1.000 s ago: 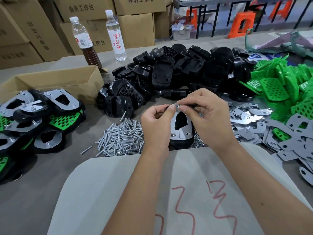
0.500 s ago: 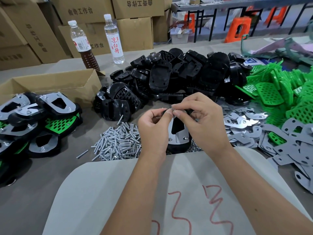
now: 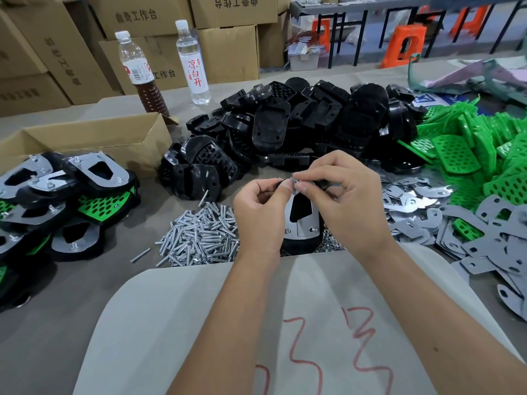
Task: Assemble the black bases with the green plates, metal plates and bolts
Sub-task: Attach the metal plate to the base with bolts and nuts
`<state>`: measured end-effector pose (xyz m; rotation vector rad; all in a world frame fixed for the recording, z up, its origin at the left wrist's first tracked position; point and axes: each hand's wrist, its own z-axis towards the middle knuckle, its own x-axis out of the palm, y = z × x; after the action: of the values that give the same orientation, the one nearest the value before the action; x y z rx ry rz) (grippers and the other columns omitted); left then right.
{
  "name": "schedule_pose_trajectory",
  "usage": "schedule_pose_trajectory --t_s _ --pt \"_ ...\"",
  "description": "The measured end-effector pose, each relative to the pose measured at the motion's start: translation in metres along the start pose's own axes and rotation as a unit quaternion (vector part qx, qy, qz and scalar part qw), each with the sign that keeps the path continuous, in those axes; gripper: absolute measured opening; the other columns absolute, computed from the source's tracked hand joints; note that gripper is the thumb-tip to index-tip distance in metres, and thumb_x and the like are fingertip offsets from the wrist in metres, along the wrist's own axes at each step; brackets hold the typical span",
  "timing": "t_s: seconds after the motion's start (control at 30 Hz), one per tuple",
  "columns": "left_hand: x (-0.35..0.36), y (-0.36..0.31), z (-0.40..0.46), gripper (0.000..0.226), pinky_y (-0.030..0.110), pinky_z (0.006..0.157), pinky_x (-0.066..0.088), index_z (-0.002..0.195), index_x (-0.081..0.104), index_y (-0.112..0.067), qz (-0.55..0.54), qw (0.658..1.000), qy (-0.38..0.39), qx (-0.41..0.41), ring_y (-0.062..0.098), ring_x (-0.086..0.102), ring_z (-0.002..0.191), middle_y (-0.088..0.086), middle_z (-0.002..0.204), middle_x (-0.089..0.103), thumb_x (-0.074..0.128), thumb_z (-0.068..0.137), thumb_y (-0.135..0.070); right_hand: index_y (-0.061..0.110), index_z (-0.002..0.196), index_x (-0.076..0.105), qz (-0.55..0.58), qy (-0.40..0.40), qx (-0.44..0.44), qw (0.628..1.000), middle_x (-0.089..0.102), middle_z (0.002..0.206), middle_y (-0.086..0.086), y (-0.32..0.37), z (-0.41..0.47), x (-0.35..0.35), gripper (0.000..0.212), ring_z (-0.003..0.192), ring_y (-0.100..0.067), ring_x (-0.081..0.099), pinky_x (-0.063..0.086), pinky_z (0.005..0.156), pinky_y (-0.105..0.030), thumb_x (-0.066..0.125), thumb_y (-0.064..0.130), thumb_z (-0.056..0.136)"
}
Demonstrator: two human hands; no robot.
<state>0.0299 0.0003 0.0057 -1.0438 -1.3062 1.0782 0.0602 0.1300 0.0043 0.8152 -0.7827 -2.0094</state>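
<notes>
A black base with a metal plate on top (image 3: 301, 223) stands on the table between my hands, two bolt heads showing at its near end. My left hand (image 3: 261, 215) grips the base's far left edge with curled fingers. My right hand (image 3: 346, 195) pinches a small metal piece at the plate's far tip; what exactly it is stays hidden by the fingertips. A heap of loose bolts (image 3: 199, 238) lies left of the base. Black bases (image 3: 285, 129) are piled behind, green plates (image 3: 470, 155) at the right, metal plates (image 3: 467, 229) at the near right.
Finished assemblies (image 3: 57, 201) are stacked at the left before an open cardboard box (image 3: 94, 138). Two bottles (image 3: 194, 64) stand at the back by stacked cartons. A grey sheet with red marks (image 3: 256, 323) covers the table's near edge.
The camera view has shifted slightly. Both hands stay at the far tip of the plate, fingertips working together there; the base has not moved.
</notes>
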Motion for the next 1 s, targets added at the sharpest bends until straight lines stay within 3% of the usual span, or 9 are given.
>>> schedule_pose_trajectory --t_s 0.2,0.3,0.43,0.6,0.73,0.83,0.9,1.0 --pt "0.003 0.002 0.001 0.01 0.052 0.091 0.058 0.099 0.072 0.001 0.004 1.0 -0.007 0.003 0.027 0.067 0.087 0.028 0.101 0.073 0.075 0.093 -0.007 0.016 0.097 0.082 -0.028 0.005 -0.021 0.999 0.067 0.096 0.0 -0.001 0.001 -0.003 0.008 0.082 -0.017 0.066 0.052 0.057 -0.035 0.083 0.012 0.089" --pt "0.003 0.003 0.001 0.01 0.043 0.087 0.059 0.099 0.072 0.001 0.008 1.0 -0.005 0.007 0.022 0.066 0.084 0.027 0.101 0.073 0.075 0.093 -0.006 0.014 0.09 0.082 -0.03 -0.011 -0.019 0.999 0.067 0.092 0.0 0.0 0.002 -0.003 0.004 0.081 -0.02 0.067 0.053 0.057 -0.035 0.085 0.013 0.087" --pt "0.002 0.003 0.002 0.011 0.032 0.08 0.057 0.1 0.073 0.002 0.012 1.0 -0.004 0.01 0.017 0.065 0.082 0.026 0.101 0.074 0.075 0.093 -0.007 0.011 0.091 0.083 -0.06 0.017 -0.046 0.997 0.068 0.092 -0.001 0.004 0.005 -0.005 0.007 0.08 -0.014 0.064 0.046 0.059 -0.025 0.083 0.005 0.087" --pt "0.003 0.003 0.002 0.011 0.047 0.086 0.059 0.099 0.073 0.001 0.011 1.0 -0.003 0.005 0.025 0.067 0.083 0.027 0.1 0.074 0.076 0.093 -0.008 0.011 0.093 0.084 -0.103 0.054 -0.089 0.989 0.068 0.093 0.0 0.006 0.01 -0.013 0.012 0.088 -0.018 0.064 0.048 0.069 -0.021 0.081 0.001 0.088" --pt "0.003 0.005 0.003 0.009 0.044 0.083 0.057 0.097 0.073 -0.001 0.018 1.0 -0.007 0.006 0.022 0.066 0.082 0.024 0.098 0.074 0.076 0.092 -0.008 0.013 0.098 0.084 -0.11 0.07 -0.101 0.986 0.069 0.096 0.0 0.005 0.01 -0.014 0.018 0.096 -0.022 0.065 0.054 0.08 -0.031 0.077 -0.002 0.09" --pt "0.002 0.005 0.003 0.009 0.049 0.087 0.058 0.096 0.074 -0.003 0.014 1.0 -0.006 0.001 0.025 0.067 0.085 0.024 0.099 0.074 0.077 0.092 -0.01 0.013 0.099 0.083 -0.072 0.063 -0.076 0.993 0.069 0.096 -0.002 0.004 0.008 -0.014 0.019 0.092 -0.02 0.067 0.057 0.074 -0.035 0.077 -0.002 0.09" --pt "0.002 0.005 0.002 0.009 0.05 0.088 0.058 0.097 0.074 -0.003 0.011 1.0 -0.004 -0.001 0.025 0.068 0.085 0.024 0.1 0.074 0.077 0.092 -0.011 0.012 0.098 0.083 -0.048 0.053 -0.063 0.995 0.069 0.095 -0.004 0.003 0.008 -0.013 0.016 0.084 -0.013 0.066 0.055 0.067 -0.026 0.08 -0.001 0.089" --pt "0.002 0.007 0.002 0.01 0.036 0.081 0.059 0.098 0.074 -0.002 0.014 1.0 0.001 0.006 0.017 0.067 0.082 0.02 0.096 0.075 0.076 0.092 -0.01 0.008 0.091 0.083 -0.038 0.038 -0.058 0.997 0.069 0.091 -0.004 0.001 0.009 -0.013 0.007 0.079 -0.012 0.065 0.05 0.066 -0.02 0.085 0.005 0.085"
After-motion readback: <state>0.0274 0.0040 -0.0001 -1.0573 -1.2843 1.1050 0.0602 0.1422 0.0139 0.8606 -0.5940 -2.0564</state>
